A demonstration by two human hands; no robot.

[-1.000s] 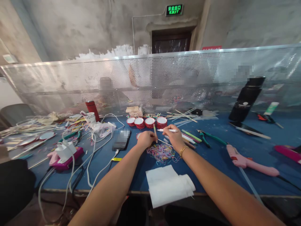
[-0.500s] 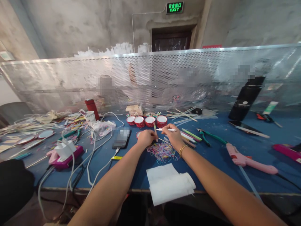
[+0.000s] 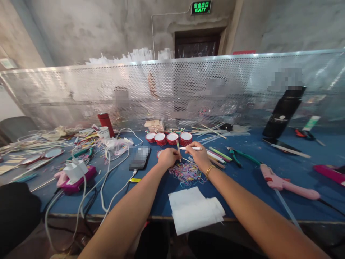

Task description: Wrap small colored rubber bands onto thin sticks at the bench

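Note:
My left hand (image 3: 169,158) is closed around the lower part of a small flat wooden stick (image 3: 178,146), which stands nearly upright with a coloured patch near its top. In my right hand (image 3: 198,153) is a white marker pen (image 3: 192,148), its tip pointing left at the stick. Whether the tip touches the wood I cannot tell. A heap of colourful small rubber bands (image 3: 187,173) lies just below both hands. Behind them stands a row of small red drums with white tops (image 3: 172,138). Part of another red round piece shows beside my left hand, mostly hidden.
Several coloured markers (image 3: 219,154) and green-handled pliers (image 3: 242,155) lie to the right, with a pink glue gun (image 3: 287,182) beyond. A phone (image 3: 139,158) on a cable and a power strip (image 3: 77,180) are at left. White cloth (image 3: 196,211) overhangs the front edge.
The view has shifted very slightly. Both hands keep their hold on the stick and the marker pen, in nearly the same place.

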